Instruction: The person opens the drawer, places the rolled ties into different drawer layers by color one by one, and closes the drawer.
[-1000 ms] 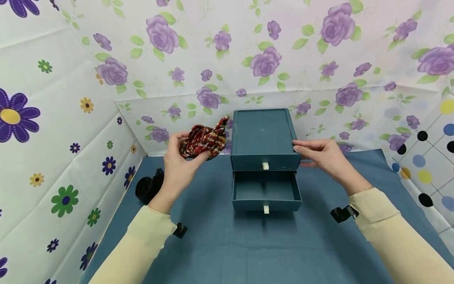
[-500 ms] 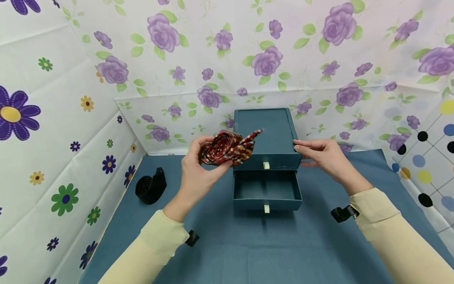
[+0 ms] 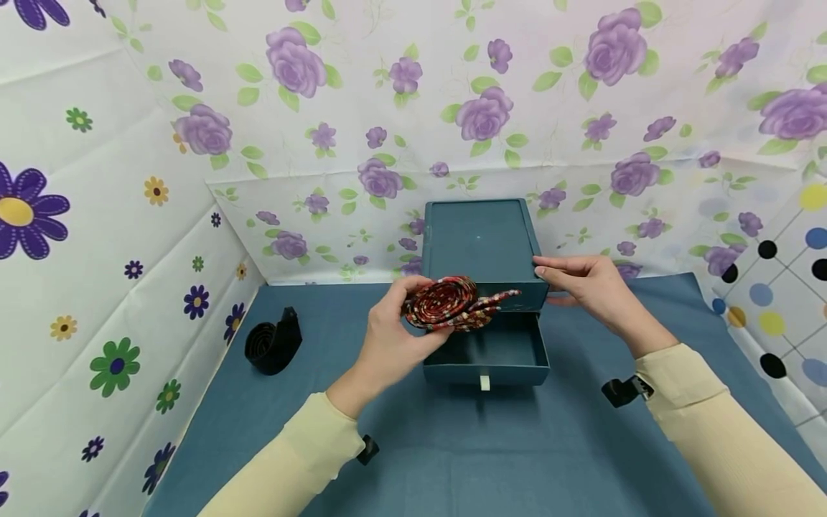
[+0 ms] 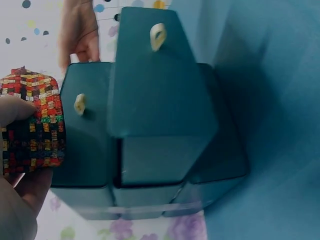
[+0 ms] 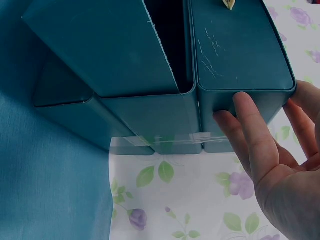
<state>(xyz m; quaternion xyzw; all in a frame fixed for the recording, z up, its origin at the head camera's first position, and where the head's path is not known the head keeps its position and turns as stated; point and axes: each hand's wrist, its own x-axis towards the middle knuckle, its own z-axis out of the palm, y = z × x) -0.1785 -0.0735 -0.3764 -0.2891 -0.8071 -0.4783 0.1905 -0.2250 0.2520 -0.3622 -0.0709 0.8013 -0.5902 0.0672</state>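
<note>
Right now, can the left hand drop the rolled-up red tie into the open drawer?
Probably yes. The left hand holds the red tie right over the open lower drawer, which looks empty, with nothing between them.

Blue-clothed table: teal drawer box, seemingly rolled black tie.

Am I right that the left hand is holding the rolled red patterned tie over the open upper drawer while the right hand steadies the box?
Not quite. The open drawer is the lower one; the upper stays closed, as the head view shows. The rest holds: the left hand holds the rolled red patterned tie over it, and the right hand steadies the box.
</note>
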